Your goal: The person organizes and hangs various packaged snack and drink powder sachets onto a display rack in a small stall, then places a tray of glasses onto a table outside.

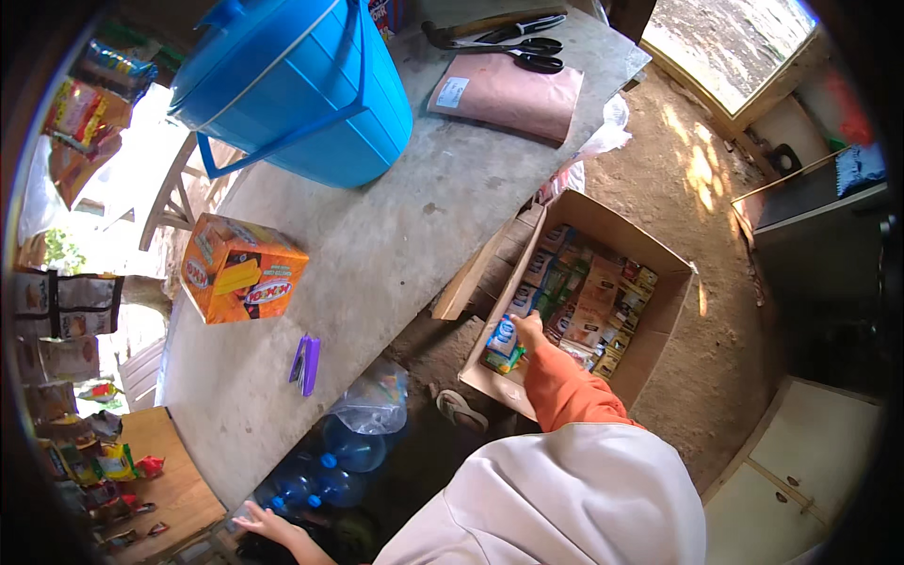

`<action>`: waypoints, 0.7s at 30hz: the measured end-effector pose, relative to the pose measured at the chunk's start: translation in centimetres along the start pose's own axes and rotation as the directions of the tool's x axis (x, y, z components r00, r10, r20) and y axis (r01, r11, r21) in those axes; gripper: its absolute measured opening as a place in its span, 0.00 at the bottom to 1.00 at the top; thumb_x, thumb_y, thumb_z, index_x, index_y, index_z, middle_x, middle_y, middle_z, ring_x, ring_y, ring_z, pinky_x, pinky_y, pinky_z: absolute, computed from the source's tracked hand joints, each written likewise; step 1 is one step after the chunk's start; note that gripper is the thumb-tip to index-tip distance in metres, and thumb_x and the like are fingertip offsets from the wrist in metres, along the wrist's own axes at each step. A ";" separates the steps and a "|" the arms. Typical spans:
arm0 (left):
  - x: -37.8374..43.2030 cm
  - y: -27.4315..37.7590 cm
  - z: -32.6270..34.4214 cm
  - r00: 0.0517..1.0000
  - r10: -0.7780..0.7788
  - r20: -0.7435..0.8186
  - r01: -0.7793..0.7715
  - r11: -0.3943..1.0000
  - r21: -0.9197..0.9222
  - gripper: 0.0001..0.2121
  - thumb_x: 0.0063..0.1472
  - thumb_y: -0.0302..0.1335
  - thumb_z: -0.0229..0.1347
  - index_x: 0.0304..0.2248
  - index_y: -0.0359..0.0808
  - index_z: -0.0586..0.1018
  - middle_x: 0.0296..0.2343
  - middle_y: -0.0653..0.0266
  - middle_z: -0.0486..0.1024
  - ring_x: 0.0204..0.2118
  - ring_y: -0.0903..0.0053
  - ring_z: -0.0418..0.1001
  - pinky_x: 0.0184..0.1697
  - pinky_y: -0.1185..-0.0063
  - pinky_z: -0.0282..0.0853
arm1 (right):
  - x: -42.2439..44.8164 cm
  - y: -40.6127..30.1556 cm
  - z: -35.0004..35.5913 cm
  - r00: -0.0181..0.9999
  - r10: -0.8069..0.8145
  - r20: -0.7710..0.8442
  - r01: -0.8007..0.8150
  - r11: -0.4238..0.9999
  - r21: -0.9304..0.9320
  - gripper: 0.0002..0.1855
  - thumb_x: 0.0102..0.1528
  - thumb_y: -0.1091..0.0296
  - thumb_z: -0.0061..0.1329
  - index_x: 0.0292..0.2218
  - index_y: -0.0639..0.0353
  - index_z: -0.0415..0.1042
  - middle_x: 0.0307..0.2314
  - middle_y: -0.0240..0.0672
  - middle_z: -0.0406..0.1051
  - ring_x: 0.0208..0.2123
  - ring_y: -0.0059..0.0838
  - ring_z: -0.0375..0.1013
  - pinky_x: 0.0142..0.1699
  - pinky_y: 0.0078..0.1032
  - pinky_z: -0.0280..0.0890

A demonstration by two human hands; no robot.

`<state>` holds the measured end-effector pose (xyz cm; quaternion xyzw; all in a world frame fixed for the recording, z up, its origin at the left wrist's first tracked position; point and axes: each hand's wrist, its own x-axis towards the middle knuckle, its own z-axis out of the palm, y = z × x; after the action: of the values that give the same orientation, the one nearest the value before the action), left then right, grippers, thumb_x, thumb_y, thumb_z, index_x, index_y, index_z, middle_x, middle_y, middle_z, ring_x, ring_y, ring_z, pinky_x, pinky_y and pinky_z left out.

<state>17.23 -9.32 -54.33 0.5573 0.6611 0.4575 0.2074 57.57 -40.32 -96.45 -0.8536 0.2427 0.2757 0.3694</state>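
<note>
My right hand (pixel 530 328), at the end of an orange sleeve, reaches into an open cardboard box (pixel 660 304) on the low right. Its fingers are at a blue and white packet (pixel 503 335); whether they grip it cannot be seen. Rows of sachets fill the box floor: green ones, brown coffee-like packets (pixel 592 308) and gold-and-dark sachets (pixel 625 332). At the bottom left, my left hand (pixel 265 524) holds nothing, fingers spread, near the corner of a concrete table (pixel 360 247).
On the table are a lidded blue bucket (pixel 318 106), an orange snack carton (pixel 244 272), a purple stapler (pixel 305 365), and a brown envelope (pixel 508 95) under scissors (pixel 540 55). Large blue-capped bottles (pixel 346 452) sit below. Wooden slats (pixel 462 279) adjoin the box. Cabinet doors (pixel 791 466) stand right.
</note>
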 end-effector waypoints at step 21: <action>-25.1 20.0 22.2 -0.575 0.243 0.781 0.686 0.664 0.298 0.28 0.59 0.48 0.39 0.47 0.29 0.65 0.43 0.56 0.67 0.48 0.70 0.64 0.52 0.73 0.55 | -27.7 -20.8 -28.6 0.373 -0.914 0.156 0.579 0.361 0.731 0.06 0.51 0.81 0.43 0.32 0.62 0.63 0.25 0.23 0.61 0.33 0.10 0.60 0.39 0.12 0.57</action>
<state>52.95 -25.09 -54.51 0.3300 0.1106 -0.1754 0.9209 58.52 -43.68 -51.61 -0.5909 -0.2474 0.2066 0.7396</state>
